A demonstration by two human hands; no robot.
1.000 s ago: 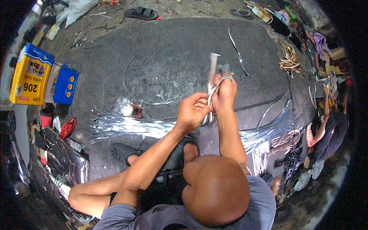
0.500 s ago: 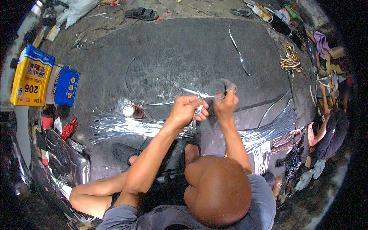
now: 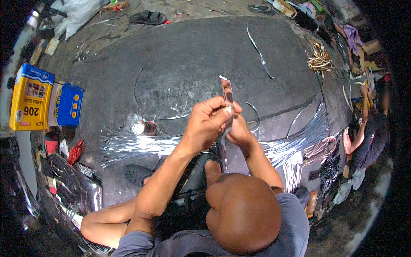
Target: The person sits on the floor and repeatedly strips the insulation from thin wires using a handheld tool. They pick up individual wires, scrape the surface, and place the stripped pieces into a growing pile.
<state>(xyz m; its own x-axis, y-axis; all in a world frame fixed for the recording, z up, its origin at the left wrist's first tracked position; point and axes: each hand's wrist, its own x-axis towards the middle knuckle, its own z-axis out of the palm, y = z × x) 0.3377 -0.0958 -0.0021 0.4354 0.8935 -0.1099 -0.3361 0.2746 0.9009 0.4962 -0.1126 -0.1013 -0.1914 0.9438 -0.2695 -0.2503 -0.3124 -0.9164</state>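
Above the dark mat, my hands meet in front of my body. My left hand (image 3: 206, 125) is closed, thumb and fingers pinching a shiny, mirror-like strip (image 3: 227, 91) that stands up from the grip. Close against it is my right hand (image 3: 241, 129), also closed on the strip, its fingertips partly hidden. Shiny lengths hang below the hands. A long bundle of silver strips (image 3: 137, 146) lies on the mat to the left, and another fanned bundle (image 3: 295, 139) lies to the right. No scissors show in the hands.
Beside the left bundle sits a round white-topped container (image 3: 139, 127). Yellow and blue tins (image 3: 34, 100) stand at far left. A single loose strip (image 3: 258, 49) and a gold bundle (image 3: 320, 58) lie farther off. Another person (image 3: 370, 139) works at right; a sandal (image 3: 148, 17) lies at back.
The scissors that my right hand held are no longer visible. My right hand has come down and inward beside the left, and the shiny strip now stands upright between my fingers.
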